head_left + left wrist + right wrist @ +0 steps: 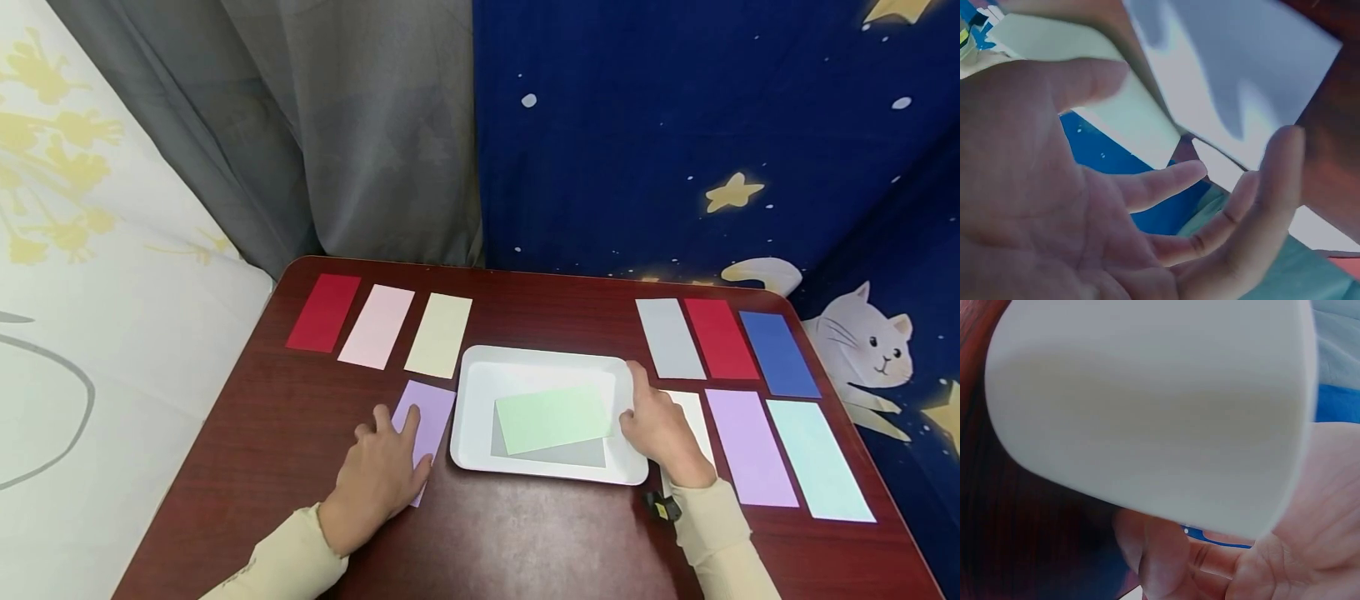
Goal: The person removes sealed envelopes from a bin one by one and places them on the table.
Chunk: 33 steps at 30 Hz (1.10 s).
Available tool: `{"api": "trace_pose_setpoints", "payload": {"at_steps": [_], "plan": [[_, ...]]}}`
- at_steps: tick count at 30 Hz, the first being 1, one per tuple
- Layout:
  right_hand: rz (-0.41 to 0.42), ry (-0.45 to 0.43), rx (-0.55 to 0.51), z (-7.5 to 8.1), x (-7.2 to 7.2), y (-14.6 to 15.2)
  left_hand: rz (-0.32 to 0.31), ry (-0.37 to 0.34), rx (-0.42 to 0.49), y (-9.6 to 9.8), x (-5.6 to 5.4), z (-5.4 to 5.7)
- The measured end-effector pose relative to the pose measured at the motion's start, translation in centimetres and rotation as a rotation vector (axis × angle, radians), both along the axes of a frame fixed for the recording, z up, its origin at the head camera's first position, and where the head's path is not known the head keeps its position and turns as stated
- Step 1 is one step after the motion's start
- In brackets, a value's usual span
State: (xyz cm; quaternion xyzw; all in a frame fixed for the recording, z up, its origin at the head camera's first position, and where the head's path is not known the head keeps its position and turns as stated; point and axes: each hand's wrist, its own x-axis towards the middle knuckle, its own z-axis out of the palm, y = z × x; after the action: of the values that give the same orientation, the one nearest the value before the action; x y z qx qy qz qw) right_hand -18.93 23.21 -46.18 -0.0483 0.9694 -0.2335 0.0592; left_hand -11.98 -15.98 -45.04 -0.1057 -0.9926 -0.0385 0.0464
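My left hand (378, 479) lies over a lilac card (431, 408) left of the tray, fingers spread and fingertips on the card. In the left wrist view the lilac card (1241, 56) shows beyond relaxed fingers (1266, 219). At the right end of the white tray (540, 358), my right hand (663, 429) grips the rim. The right wrist view shows the tray's outer side (1160, 425) close up, with curled fingers (1166, 556) at its edge. A pale green card (555, 417) lies in the tray, partly covering a grey card (588, 456).
Red (324, 312), pale pink (377, 327) and cream (439, 335) cards line the far left. On the right, two rows of cards include a blue card (780, 354) and a mint card (821, 460). One whitish card (693, 412) is partly under the right hand. Curtains hang behind the dark red table (510, 542).
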Motion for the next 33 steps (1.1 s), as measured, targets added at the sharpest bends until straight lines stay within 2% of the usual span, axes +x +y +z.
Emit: {"api": "trace_pose_setpoints", "payload": {"at_steps": [5,8,14,21,27,30,33], "plan": [[-0.005,-0.002,0.001,0.0,0.1,0.1,-0.056,0.114,0.028,1.0,-1.4,0.9],[-0.007,-0.004,0.001,0.0,0.1,0.1,-0.088,0.135,0.040,1.8,-2.3,1.5],[-0.007,0.002,-0.001,0.0,0.1,0.0,-0.166,0.098,0.022,3.4,-3.6,2.2],[-0.008,-0.010,-0.001,0.2,0.0,0.0,-0.326,0.196,-0.054,5.0,-4.9,1.9],[-0.013,-0.014,-0.003,0.2,0.0,0.0,-0.455,0.170,-0.121,6.6,-5.8,1.8],[-0.014,-0.012,-0.004,0.3,0.0,0.0,-0.479,0.149,-0.128,7.4,-6.0,1.8],[-0.014,-0.010,-0.007,0.3,0.1,0.0,-0.489,0.098,-0.147,8.1,-6.2,1.8]]}}
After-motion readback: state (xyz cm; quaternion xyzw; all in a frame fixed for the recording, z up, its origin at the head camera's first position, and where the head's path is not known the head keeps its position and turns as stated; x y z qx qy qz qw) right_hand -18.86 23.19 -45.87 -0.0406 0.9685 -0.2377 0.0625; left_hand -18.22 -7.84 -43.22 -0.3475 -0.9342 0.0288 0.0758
